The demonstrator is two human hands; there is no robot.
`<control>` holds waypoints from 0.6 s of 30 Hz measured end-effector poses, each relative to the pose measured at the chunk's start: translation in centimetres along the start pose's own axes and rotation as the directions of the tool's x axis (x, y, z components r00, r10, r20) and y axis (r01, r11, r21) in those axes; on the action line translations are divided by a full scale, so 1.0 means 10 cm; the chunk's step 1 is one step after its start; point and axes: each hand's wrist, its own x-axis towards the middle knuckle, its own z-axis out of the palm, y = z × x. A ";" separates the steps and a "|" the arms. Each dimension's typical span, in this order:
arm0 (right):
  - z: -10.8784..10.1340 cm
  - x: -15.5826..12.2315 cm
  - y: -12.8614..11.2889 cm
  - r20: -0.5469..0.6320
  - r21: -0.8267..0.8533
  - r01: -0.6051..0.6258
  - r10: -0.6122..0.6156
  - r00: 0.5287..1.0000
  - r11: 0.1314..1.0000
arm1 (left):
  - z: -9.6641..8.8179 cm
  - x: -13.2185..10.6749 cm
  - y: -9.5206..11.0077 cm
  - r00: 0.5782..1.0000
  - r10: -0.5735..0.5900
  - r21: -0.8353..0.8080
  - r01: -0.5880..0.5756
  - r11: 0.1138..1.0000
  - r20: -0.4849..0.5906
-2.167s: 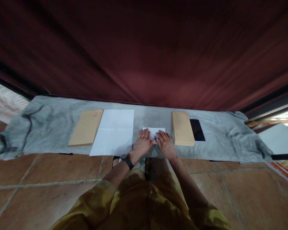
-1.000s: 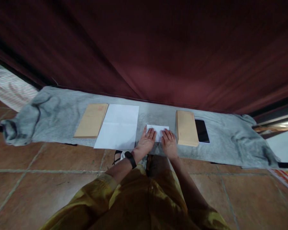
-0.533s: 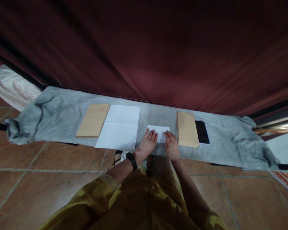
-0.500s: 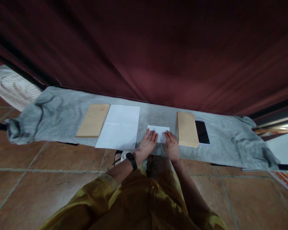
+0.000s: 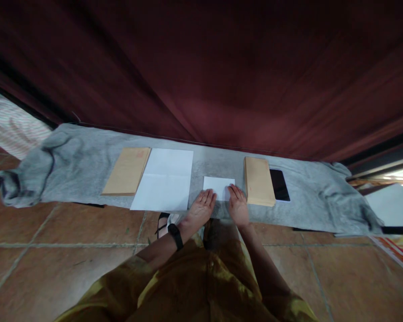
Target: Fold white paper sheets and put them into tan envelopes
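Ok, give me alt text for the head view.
Left hand and right hand overlap the edges of a small white paper on gray cloth. Left of it lie a larger white sheet and brown envelopes; right, a second brown stack and a dark phone.

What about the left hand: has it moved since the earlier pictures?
Yes. Against the large sheet, the left hand has shifted slightly down and left in the view, to the near left corner of the small paper.
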 end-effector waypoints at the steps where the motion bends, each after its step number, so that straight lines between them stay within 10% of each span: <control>1: -0.01 0.00 -0.01 0.001 -0.002 -0.002 0.002 1.000 1.000 | -0.01 -0.02 -0.01 1.000 0.005 0.001 -0.005 1.000 -0.003; 18: -0.07 -0.14 -0.56 0.152 0.045 0.154 -0.159 0.976 0.987 | -0.01 -0.27 -0.15 0.999 0.009 -0.075 -0.013 0.997 -0.052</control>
